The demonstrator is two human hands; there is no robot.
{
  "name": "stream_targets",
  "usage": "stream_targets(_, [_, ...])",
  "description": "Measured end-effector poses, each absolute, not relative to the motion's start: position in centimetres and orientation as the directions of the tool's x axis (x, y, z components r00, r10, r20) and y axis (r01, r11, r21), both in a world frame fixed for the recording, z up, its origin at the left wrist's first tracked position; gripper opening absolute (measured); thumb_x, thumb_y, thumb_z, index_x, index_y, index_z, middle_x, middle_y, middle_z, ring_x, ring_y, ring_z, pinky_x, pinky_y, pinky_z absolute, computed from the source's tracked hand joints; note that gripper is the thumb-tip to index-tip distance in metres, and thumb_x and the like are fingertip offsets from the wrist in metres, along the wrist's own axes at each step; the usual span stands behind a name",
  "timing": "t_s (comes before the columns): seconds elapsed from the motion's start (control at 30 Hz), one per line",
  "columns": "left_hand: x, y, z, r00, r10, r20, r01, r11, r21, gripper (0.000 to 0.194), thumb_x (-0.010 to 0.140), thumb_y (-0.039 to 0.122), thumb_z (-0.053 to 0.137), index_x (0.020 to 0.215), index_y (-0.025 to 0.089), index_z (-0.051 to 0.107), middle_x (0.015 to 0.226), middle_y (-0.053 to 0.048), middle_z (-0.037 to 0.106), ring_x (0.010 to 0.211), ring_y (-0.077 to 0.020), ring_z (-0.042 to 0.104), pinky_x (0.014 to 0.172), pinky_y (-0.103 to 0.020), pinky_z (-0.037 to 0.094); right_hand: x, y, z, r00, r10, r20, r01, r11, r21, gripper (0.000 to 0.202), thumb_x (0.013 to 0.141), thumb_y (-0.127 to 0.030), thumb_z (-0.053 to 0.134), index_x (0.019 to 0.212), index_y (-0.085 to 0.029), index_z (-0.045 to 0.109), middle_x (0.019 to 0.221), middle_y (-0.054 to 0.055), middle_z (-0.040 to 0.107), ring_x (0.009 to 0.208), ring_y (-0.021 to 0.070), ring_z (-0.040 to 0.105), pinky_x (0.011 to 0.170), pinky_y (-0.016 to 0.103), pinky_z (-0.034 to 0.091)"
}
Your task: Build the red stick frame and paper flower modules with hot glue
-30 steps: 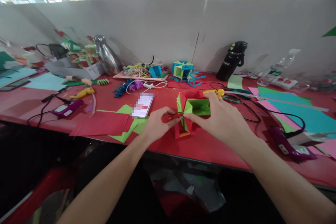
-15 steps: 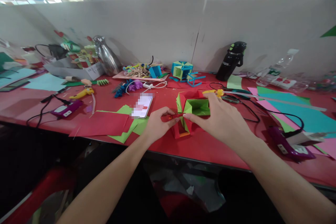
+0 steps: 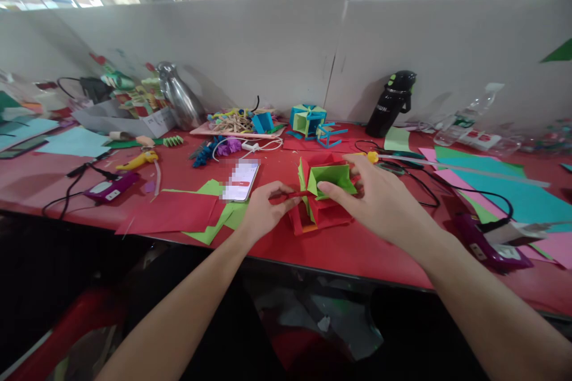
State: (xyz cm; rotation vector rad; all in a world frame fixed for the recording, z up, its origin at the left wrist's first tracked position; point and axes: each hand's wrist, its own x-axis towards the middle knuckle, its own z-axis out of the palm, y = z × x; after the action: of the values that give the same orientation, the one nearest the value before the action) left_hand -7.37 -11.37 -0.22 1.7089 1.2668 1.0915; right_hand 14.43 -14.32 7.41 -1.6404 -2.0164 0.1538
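Observation:
A folded red and green paper model [image 3: 328, 211] with open box-like pockets sits near the front of the red table. My left hand [image 3: 268, 208] is at its left side, thumb and fingers pinched on a thin folded red paper strip [image 3: 288, 196] that reaches toward the model's middle. My right hand [image 3: 379, 196] grips the model from the right. Its thumb lies over the green-lined pocket [image 3: 333, 174] and the fingers are at the far right side, partly hidden.
Left of my hands are a phone [image 3: 241, 181] and red paper sheets [image 3: 170, 211]. Glue guns with purple power blocks [image 3: 111, 186] lie on both sides. At the back stand a blue and green paper model [image 3: 308, 119], a steel jug [image 3: 179, 95] and a black bottle [image 3: 391, 104].
My right thumb has moved from the model's centre onto the green pocket. The model has turned slightly, with that pocket now facing me more. My left hand still pinches the red strip.

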Motion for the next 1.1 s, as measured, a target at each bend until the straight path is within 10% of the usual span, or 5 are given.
stream_targets(0.27, [-8.0,-10.9,0.0,0.142,0.970,0.195,0.376,-0.235,0.896,0.026,0.075,0.044,0.075,0.080,0.020,0.067,0.086,-0.004,0.074,0.087,-0.0214,0.070,0.085,-0.036,0.055,20.0,-12.5,8.3,-0.094,0.939,0.331,0.778,0.276,-0.564,0.044,0.093,-0.050,0.050,0.122,-0.019,0.062,0.109,0.013,0.070,0.096,0.0262,0.068,0.084,0.043,0.054])
stream_targets(0.6, [-9.8,-9.1,-0.6,0.140,0.972,0.191,0.314,-0.227,0.922,0.032,0.074,0.045,0.077,0.088,0.017,0.069,0.088,-0.006,0.075,0.084,-0.0212,0.070,0.076,-0.031,0.054,23.9,-12.3,3.4,-0.237,0.968,-0.085,0.601,0.077,-0.796,0.067,0.072,-0.051,0.077,0.129,-0.019,0.059,0.123,0.015,0.065,0.104,0.0292,0.066,0.093,0.045,0.053])
stream_targets(1.1, [-10.5,-8.7,-1.0,0.132,0.975,0.180,0.252,-0.208,0.945,0.035,0.070,0.045,0.081,0.088,0.017,0.070,0.091,-0.007,0.076,0.087,-0.0235,0.072,0.078,-0.032,0.056,19.2,-12.6,-1.1,-0.041,0.996,0.075,0.301,0.084,-0.950,0.079,0.069,-0.042,0.078,0.135,-0.019,0.040,0.078,0.001,0.068,0.074,0.0222,0.064,0.073,0.040,0.050])
